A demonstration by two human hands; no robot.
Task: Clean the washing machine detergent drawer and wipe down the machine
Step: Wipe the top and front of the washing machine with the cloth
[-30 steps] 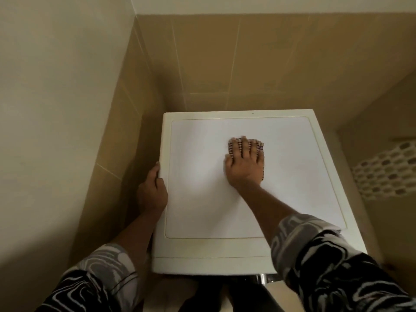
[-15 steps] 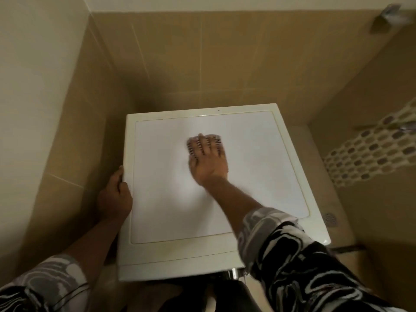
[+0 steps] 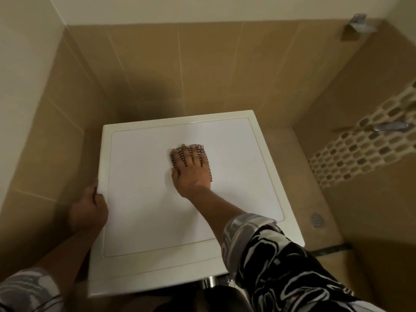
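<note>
The white washing machine top [image 3: 146, 199] fills the middle of the head view, seen from above. My right hand [image 3: 192, 171] lies flat on it, a little past the centre, fingers spread and pressing a checked cloth [image 3: 208, 164] onto the lid. Only the cloth's edges show around my fingers. My left hand [image 3: 89, 210] grips the machine's left edge, thumb on top. The detergent drawer is out of sight below the front edge.
Tan tiled walls close in behind and on the left of the machine. To the right is a shower floor with a round drain [image 3: 317, 219], a mosaic tile band [image 3: 360, 149] and metal fittings [image 3: 391, 126] on the wall.
My right hand with the cloth has slid a little across the lid. The camera has swung right, so the machine sits further left in view. My left hand keeps its hold on the edge.
</note>
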